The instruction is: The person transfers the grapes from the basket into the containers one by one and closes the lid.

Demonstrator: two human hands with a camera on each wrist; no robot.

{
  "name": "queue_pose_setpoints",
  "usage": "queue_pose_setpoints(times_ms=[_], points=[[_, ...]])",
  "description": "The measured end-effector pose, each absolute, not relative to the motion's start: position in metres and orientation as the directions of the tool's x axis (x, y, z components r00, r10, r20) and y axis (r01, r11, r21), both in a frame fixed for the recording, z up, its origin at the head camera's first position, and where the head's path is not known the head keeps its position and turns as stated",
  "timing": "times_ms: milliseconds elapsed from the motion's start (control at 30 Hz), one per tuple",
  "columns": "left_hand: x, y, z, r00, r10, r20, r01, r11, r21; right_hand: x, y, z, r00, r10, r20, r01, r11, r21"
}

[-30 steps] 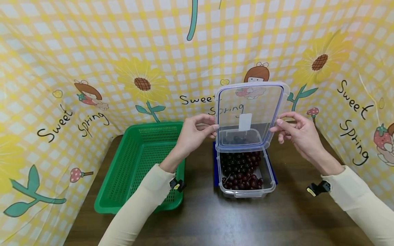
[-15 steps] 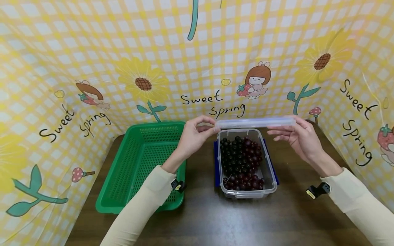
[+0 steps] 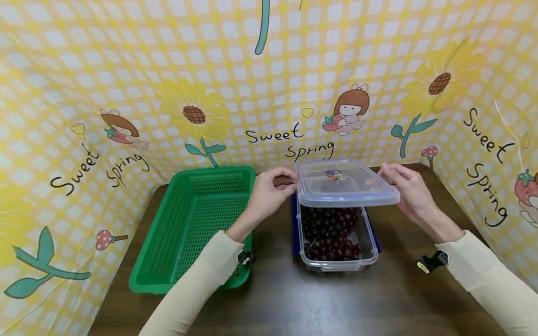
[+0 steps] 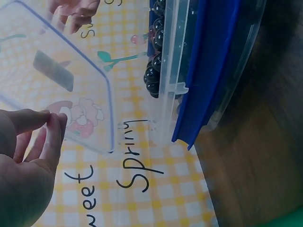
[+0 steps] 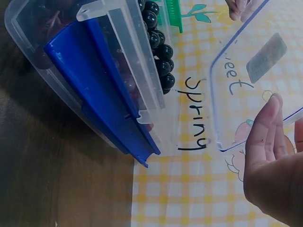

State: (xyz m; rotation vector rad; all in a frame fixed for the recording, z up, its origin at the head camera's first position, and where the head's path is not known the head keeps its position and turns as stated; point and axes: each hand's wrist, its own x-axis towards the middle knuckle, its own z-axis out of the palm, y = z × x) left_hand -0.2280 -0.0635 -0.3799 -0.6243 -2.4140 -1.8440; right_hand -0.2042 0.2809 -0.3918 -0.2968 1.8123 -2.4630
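Note:
A clear lid (image 3: pixel 357 186) with a blue seal and a small printed label hangs tilted over the back half of a clear food container (image 3: pixel 342 266). My left hand (image 3: pixel 271 192) pinches the lid's left edge between thumb and fingers. At its right edge my right hand (image 3: pixel 414 193) holds it, thumb and fingertips on the rim. Black grapes (image 3: pixel 321 227) and dark red grapes (image 3: pixel 336 249) fill much of the container; the lid hides those at the back. In both wrist views, blue side clips (image 4: pixel 208 66) hang down the container's sides.
A green slotted basket (image 3: pixel 140 280) stands left of the container on the dark wooden table (image 3: pixel 294 308). Behind and on both sides rises a yellow checked cloth (image 3: pixel 260 93) with printed flowers and lettering.
The lid has swung from upright, through edge-on, to its present tilt with the labelled top showing. Both hands stay at its sides; the right one has shifted its fingers along the edge.

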Motion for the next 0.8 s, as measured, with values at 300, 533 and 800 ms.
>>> queue_pose_setpoints(times_ms=[300, 533, 800], points=[[-0.224, -0.055, -0.385, -0.969, 0.204, 0.141, 0.204, 0.329, 0.922, -0.205, 0.277, -0.397, -0.985, -0.158, -0.064, 0.063, 0.011, -0.998], [-0.225, -0.051, -0.39, -0.992, 0.128, 0.02, 0.06, 0.317, 0.947, -0.205, 0.275, -0.4, -0.972, -0.185, -0.145, 0.115, 0.163, -0.98], [-0.228, -0.053, -0.396, -0.982, 0.143, -0.123, -0.069, 0.336, 0.939, -0.205, 0.278, -0.403, -0.957, -0.211, -0.199, 0.139, 0.271, -0.953]])
